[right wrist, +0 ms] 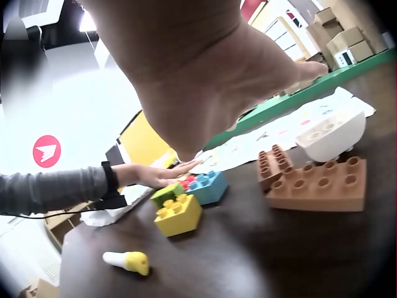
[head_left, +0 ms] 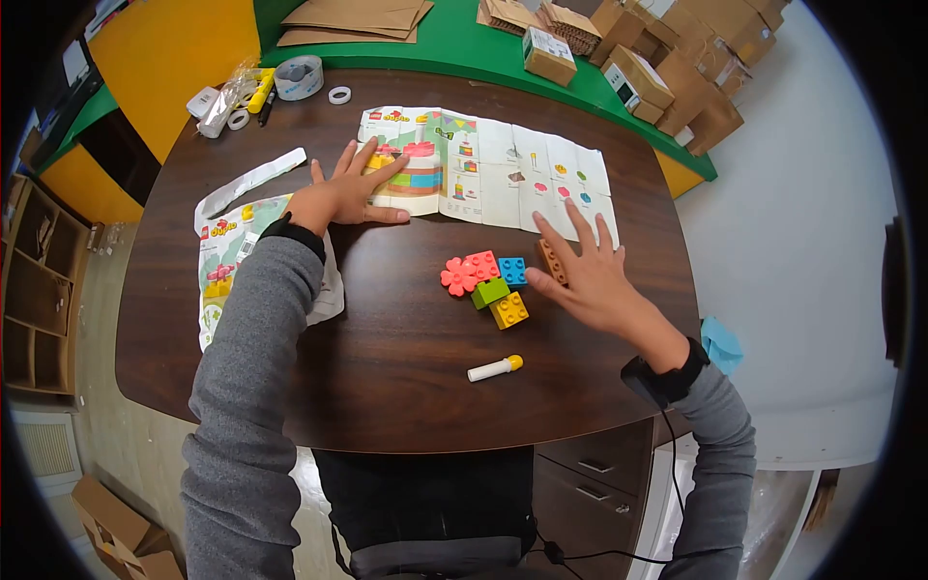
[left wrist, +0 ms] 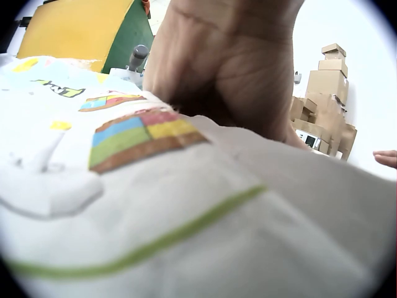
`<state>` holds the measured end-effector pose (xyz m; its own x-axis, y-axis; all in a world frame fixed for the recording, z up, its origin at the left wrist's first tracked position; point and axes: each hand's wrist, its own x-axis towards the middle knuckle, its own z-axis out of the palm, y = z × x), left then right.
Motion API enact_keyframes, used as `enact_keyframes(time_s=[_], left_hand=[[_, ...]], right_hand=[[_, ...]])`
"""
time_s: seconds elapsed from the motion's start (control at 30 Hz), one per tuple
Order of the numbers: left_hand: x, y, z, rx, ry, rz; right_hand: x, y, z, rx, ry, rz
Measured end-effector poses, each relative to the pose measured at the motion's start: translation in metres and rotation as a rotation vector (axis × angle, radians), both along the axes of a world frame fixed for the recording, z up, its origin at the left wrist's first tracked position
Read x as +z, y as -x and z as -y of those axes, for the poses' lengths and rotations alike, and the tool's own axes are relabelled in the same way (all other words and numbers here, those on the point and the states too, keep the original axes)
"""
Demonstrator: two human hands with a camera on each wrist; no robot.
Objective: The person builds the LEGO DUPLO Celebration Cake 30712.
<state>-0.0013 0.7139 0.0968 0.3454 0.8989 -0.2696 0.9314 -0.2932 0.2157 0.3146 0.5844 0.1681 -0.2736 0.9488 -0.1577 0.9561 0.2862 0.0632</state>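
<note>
My left hand rests with spread fingers on the left part of an unfolded instruction sheet. The fingers of my right hand are spread too, their tips at the sheet's lower right edge, with nothing gripped. Beside its thumb is a brown brick, partly covered by the hand. The right wrist view shows a longer brown brick and a white curved brick near this hand. Between the hands lie a pink flower, a pink brick, a blue brick, a green brick and a yellow brick.
A white candle-like piece with a yellow tip lies nearer the table's front edge. Left of the sheet is a printed bag, partly under my left forearm. A tape roll and a black marker sit at the back left. Cardboard boxes stand behind.
</note>
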Motion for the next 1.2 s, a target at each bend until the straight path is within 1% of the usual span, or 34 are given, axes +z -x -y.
enact_keyframes(time_s=[0.07, 0.13, 0.2, 0.23, 0.3, 0.33, 0.4, 0.43, 0.5, 0.57, 0.67, 0.7, 0.73, 0.8, 0.83, 0.87, 0.93, 0.97, 1.03, 1.07, 1.13, 1.17, 1.2], left_hand=[[0.000, 0.000, 0.000, -0.011, 0.006, 0.005], [-0.002, -0.001, -0.001, 0.012, -0.002, 0.012], [-0.005, 0.000, -0.002, 0.014, 0.000, 0.022], [-0.003, 0.000, -0.002, 0.015, 0.002, 0.030], [0.000, -0.002, -0.001, 0.013, 0.006, 0.004], [0.002, -0.004, 0.001, 0.026, 0.014, -0.014], [0.003, -0.005, 0.001, 0.019, 0.013, -0.020], [0.002, -0.005, 0.001, 0.026, 0.003, -0.014], [0.000, -0.004, 0.001, 0.024, 0.002, -0.024], [-0.004, -0.003, -0.001, 0.038, -0.023, 0.024], [-0.004, -0.003, -0.001, 0.035, -0.019, 0.010], [-0.003, -0.004, 0.000, 0.031, -0.022, 0.008], [-0.003, -0.003, -0.001, 0.020, -0.022, 0.000], [-0.003, -0.004, -0.002, 0.024, -0.025, -0.007], [-0.003, -0.005, -0.001, 0.016, -0.026, -0.014], [-0.002, -0.005, -0.001, 0.015, -0.024, -0.012], [0.000, -0.004, -0.001, 0.006, -0.029, -0.024], [-0.001, -0.004, -0.001, 0.013, -0.021, -0.001], [0.002, -0.006, 0.001, 0.013, -0.011, 0.032], [0.004, -0.009, 0.002, 0.001, -0.014, 0.019], [0.009, -0.018, 0.008, 0.005, -0.132, -0.195], [0.012, -0.019, 0.012, -0.028, -0.234, -0.280], [0.013, -0.019, 0.018, -0.037, -0.215, -0.299]], right_hand=[[-0.010, -0.014, -0.008, -0.129, 0.046, 0.045], [-0.019, -0.023, -0.013, -0.171, 0.089, 0.047], [-0.029, -0.028, -0.014, -0.230, 0.246, -0.079], [-0.033, -0.028, -0.011, -0.241, 0.242, -0.089], [-0.040, -0.025, 0.000, -0.018, 0.185, -0.075], [-0.039, -0.020, 0.007, -0.031, 0.184, -0.079], [-0.034, -0.009, 0.021, 0.104, 0.236, -0.103], [-0.036, -0.008, 0.026, 0.152, 0.221, -0.148], [-0.029, -0.009, 0.035, 0.151, 0.211, -0.165], [-0.014, -0.011, 0.040, 0.132, 0.193, -0.152], [-0.017, -0.038, 0.045, 0.070, 0.146, -0.217], [-0.023, -0.047, 0.047, 0.041, 0.168, -0.287], [-0.027, -0.050, 0.053, 0.030, 0.166, -0.296], [-0.032, -0.054, 0.069, 0.121, 0.176, -0.413], [-0.025, -0.047, 0.077, 0.107, 0.266, -0.308], [-0.029, -0.044, 0.085, 0.103, 0.263, -0.317], [-0.040, -0.041, 0.095, 0.246, 0.193, -0.279], [-0.042, -0.038, 0.097, 0.273, 0.175, -0.326], [-0.044, -0.031, 0.102, 0.245, 0.157, -0.401], [-0.044, -0.028, 0.106, 0.225, 0.151, -0.462], [-0.045, -0.028, 0.122, 0.197, 0.111, -0.542], [-0.046, -0.027, 0.130, 0.232, 0.097, -0.594], [-0.048, -0.026, 0.140, 0.271, 0.085, -0.648]])
